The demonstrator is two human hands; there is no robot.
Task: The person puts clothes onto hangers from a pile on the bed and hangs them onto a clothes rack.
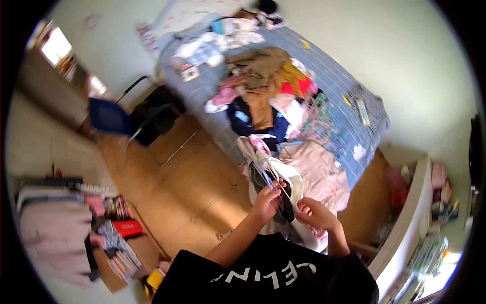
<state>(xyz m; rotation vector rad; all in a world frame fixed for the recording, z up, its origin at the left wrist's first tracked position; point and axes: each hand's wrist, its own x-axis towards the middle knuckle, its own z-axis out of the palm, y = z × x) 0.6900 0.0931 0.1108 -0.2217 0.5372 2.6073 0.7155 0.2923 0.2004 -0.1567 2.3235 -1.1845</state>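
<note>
My left hand (267,202) is closed around several thin hangers (269,183), near the middle of the view. Just right of it, my right hand (314,213) has curled fingers at the edge of a white garment (291,175); what it grips, if anything, is too small to make out. Dark and white cloth hangs below and between both hands. Beyond them, a pale pink garment (319,172) lies over the bed's near edge. A heap of clothes with a brown piece (260,109) and a red piece (296,87) covers the middle of the bed.
The blue checked bed (331,66) also bears tangled hangers (321,121). A black chair (157,114) stands at the left on the tiled floor (177,177). Hanging clothes (55,238) and a cardboard box (144,253) are lower left. A white cabinet (405,228) is at the right.
</note>
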